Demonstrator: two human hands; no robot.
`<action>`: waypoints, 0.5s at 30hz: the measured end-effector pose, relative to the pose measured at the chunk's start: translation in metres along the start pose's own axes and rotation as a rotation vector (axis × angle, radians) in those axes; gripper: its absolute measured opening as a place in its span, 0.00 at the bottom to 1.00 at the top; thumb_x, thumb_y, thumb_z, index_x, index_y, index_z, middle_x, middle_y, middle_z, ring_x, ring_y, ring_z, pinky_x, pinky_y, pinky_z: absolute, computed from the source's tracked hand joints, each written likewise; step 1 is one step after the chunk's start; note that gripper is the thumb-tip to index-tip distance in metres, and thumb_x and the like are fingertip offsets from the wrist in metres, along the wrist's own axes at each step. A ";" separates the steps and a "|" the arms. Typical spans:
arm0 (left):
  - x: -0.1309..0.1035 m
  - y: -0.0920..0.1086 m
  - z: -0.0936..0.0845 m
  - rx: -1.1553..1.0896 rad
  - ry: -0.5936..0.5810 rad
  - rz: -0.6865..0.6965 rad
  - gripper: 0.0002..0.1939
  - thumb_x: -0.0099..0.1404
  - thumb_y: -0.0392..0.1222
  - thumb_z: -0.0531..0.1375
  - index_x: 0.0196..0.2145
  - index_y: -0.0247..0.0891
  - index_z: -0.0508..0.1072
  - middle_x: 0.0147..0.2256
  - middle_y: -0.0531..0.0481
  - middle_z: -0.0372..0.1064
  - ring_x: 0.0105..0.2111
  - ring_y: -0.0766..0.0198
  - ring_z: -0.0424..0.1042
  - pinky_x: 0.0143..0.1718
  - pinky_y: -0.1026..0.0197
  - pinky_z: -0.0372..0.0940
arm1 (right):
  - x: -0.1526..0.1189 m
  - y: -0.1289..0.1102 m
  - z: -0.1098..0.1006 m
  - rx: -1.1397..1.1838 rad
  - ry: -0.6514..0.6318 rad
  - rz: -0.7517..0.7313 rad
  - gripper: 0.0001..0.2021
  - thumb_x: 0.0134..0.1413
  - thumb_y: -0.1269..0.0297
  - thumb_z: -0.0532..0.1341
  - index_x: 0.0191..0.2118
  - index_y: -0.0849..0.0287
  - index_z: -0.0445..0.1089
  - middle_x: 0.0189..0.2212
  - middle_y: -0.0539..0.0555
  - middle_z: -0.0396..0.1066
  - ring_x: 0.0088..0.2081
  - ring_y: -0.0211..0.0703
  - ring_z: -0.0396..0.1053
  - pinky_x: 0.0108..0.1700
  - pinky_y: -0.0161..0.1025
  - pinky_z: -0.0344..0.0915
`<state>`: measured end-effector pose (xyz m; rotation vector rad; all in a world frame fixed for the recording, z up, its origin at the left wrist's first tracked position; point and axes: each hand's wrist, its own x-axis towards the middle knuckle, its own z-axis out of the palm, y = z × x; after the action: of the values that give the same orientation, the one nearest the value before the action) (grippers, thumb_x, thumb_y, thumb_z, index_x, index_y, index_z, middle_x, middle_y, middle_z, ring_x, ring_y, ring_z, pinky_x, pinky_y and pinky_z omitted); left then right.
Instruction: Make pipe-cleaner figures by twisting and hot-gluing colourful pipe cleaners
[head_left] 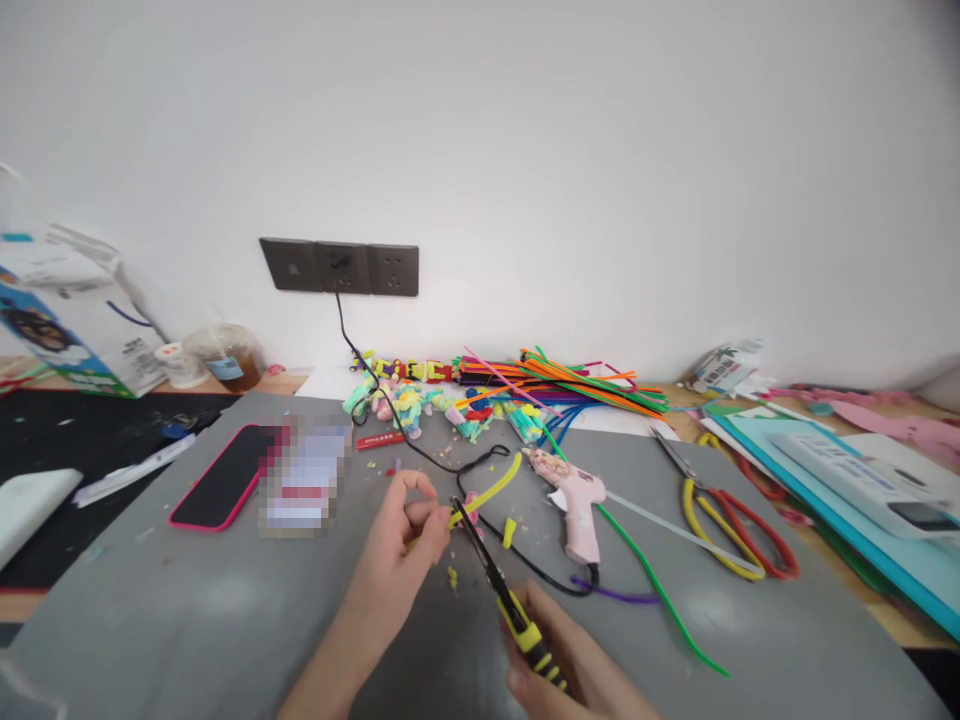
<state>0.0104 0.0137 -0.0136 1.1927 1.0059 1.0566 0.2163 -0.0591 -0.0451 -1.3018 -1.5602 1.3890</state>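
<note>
A yellow pipe cleaner (491, 487) is pinched between the fingertips of my left hand (405, 535), its free end curving up and to the right. My right hand (559, 650) grips long-nose pliers (517, 620) by their yellow-and-black handles. The jaws of the pliers meet the pipe cleaner just beside my left fingertips; whether they are closed on it I cannot tell. Near the pliers lie a short folded yellow piece (509, 532) and a small yellow scrap (452, 577). Behind the jaws is a pink piece (471, 507), partly hidden.
To the right rest a pink glue gun (581, 510), a green pipe cleaner (660, 590) and red-and-yellow scissors (709, 510). Pipe cleaner bundles (585, 385) line the wall. A black cord (427, 455) crosses the grey mat (225, 620). At left is a pink-cased phone (225, 480).
</note>
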 end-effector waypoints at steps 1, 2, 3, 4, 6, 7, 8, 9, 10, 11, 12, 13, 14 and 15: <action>0.000 0.001 0.000 0.018 -0.012 -0.003 0.15 0.70 0.55 0.56 0.39 0.44 0.56 0.20 0.65 0.50 0.22 0.70 0.52 0.24 0.67 0.48 | 0.001 -0.005 0.000 0.008 -0.007 -0.003 0.13 0.51 0.63 0.62 0.44 0.52 0.74 0.37 0.54 0.78 0.38 0.50 0.77 0.40 0.39 0.74; 0.000 0.002 -0.001 0.037 -0.020 -0.006 0.15 0.70 0.55 0.55 0.39 0.44 0.56 0.20 0.65 0.52 0.22 0.70 0.53 0.25 0.67 0.48 | 0.002 -0.011 0.001 0.014 -0.012 0.002 0.11 0.51 0.64 0.62 0.42 0.53 0.74 0.35 0.53 0.78 0.36 0.49 0.76 0.38 0.39 0.74; 0.000 0.002 -0.001 0.054 -0.027 -0.009 0.14 0.70 0.54 0.55 0.38 0.43 0.55 0.20 0.65 0.54 0.22 0.70 0.54 0.25 0.66 0.49 | 0.003 -0.015 0.001 0.020 -0.017 0.012 0.10 0.51 0.64 0.62 0.41 0.53 0.73 0.34 0.53 0.77 0.36 0.49 0.76 0.38 0.38 0.74; 0.001 0.003 -0.001 0.069 -0.032 -0.012 0.14 0.70 0.54 0.55 0.38 0.43 0.55 0.20 0.64 0.56 0.22 0.69 0.55 0.25 0.66 0.49 | 0.004 -0.019 0.001 0.028 -0.020 0.017 0.10 0.50 0.64 0.62 0.40 0.53 0.73 0.33 0.53 0.77 0.36 0.49 0.75 0.38 0.38 0.73; 0.002 0.004 -0.002 0.086 -0.041 -0.021 0.14 0.70 0.54 0.55 0.38 0.43 0.56 0.20 0.64 0.58 0.22 0.69 0.56 0.25 0.66 0.49 | 0.005 -0.025 0.002 0.058 -0.020 0.031 0.11 0.50 0.62 0.63 0.41 0.54 0.74 0.34 0.53 0.77 0.37 0.50 0.75 0.39 0.39 0.73; 0.002 0.004 -0.003 0.090 -0.043 -0.022 0.14 0.70 0.54 0.55 0.38 0.43 0.56 0.20 0.64 0.58 0.22 0.69 0.56 0.25 0.66 0.49 | 0.005 -0.027 0.002 0.079 -0.018 0.053 0.11 0.51 0.60 0.63 0.42 0.54 0.74 0.36 0.54 0.78 0.38 0.51 0.75 0.41 0.39 0.73; 0.002 0.003 -0.004 0.091 -0.043 -0.021 0.14 0.70 0.54 0.55 0.38 0.43 0.56 0.20 0.64 0.58 0.22 0.70 0.56 0.26 0.66 0.50 | 0.005 -0.029 0.002 0.100 -0.013 0.084 0.13 0.52 0.59 0.63 0.43 0.55 0.74 0.37 0.55 0.78 0.40 0.51 0.75 0.44 0.40 0.73; 0.002 0.003 -0.004 0.091 -0.045 -0.018 0.14 0.70 0.54 0.54 0.38 0.43 0.56 0.20 0.64 0.58 0.22 0.70 0.56 0.26 0.66 0.50 | 0.004 -0.032 0.002 0.118 -0.010 0.117 0.14 0.52 0.59 0.63 0.45 0.55 0.74 0.39 0.55 0.78 0.42 0.52 0.75 0.47 0.40 0.72; 0.003 0.002 -0.005 0.090 -0.044 -0.012 0.14 0.70 0.54 0.54 0.38 0.43 0.55 0.20 0.64 0.58 0.22 0.70 0.56 0.26 0.66 0.50 | 0.004 -0.034 0.001 0.133 -0.005 0.146 0.16 0.53 0.58 0.62 0.47 0.56 0.74 0.42 0.56 0.78 0.45 0.52 0.75 0.50 0.40 0.70; 0.003 0.001 -0.006 0.090 -0.042 -0.007 0.14 0.70 0.54 0.54 0.38 0.43 0.55 0.20 0.64 0.58 0.22 0.69 0.56 0.26 0.66 0.51 | 0.003 -0.037 0.000 0.141 -0.004 0.167 0.18 0.53 0.58 0.62 0.50 0.57 0.73 0.45 0.57 0.78 0.48 0.53 0.74 0.52 0.40 0.69; 0.003 0.001 -0.006 0.092 -0.038 -0.003 0.14 0.70 0.54 0.55 0.37 0.43 0.55 0.19 0.65 0.58 0.22 0.69 0.56 0.26 0.65 0.51 | 0.003 -0.039 -0.001 0.144 0.000 0.175 0.21 0.52 0.58 0.63 0.52 0.57 0.73 0.48 0.57 0.77 0.51 0.54 0.73 0.54 0.40 0.67; 0.003 0.000 -0.007 0.093 -0.035 -0.002 0.14 0.70 0.54 0.55 0.37 0.43 0.55 0.19 0.65 0.57 0.22 0.69 0.56 0.27 0.65 0.52 | 0.002 -0.041 -0.001 0.141 0.002 0.179 0.23 0.51 0.58 0.63 0.54 0.57 0.72 0.50 0.57 0.76 0.52 0.55 0.72 0.55 0.41 0.66; 0.004 0.000 -0.008 0.095 -0.035 -0.002 0.14 0.70 0.53 0.55 0.37 0.43 0.55 0.19 0.65 0.57 0.22 0.69 0.56 0.27 0.65 0.52 | 0.002 -0.042 -0.002 0.135 0.001 0.190 0.24 0.50 0.58 0.64 0.55 0.58 0.72 0.51 0.57 0.76 0.53 0.56 0.71 0.55 0.41 0.66; 0.004 -0.001 -0.008 0.097 -0.035 -0.001 0.14 0.70 0.53 0.55 0.37 0.43 0.55 0.19 0.65 0.58 0.22 0.69 0.57 0.28 0.65 0.53 | 0.001 -0.042 -0.002 0.126 -0.004 0.208 0.24 0.50 0.58 0.64 0.54 0.58 0.72 0.50 0.57 0.76 0.52 0.56 0.72 0.54 0.41 0.67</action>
<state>0.0033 0.0192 -0.0151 1.2849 1.0401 0.9916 0.2079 -0.0545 -0.0039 -1.4153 -1.3458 1.5913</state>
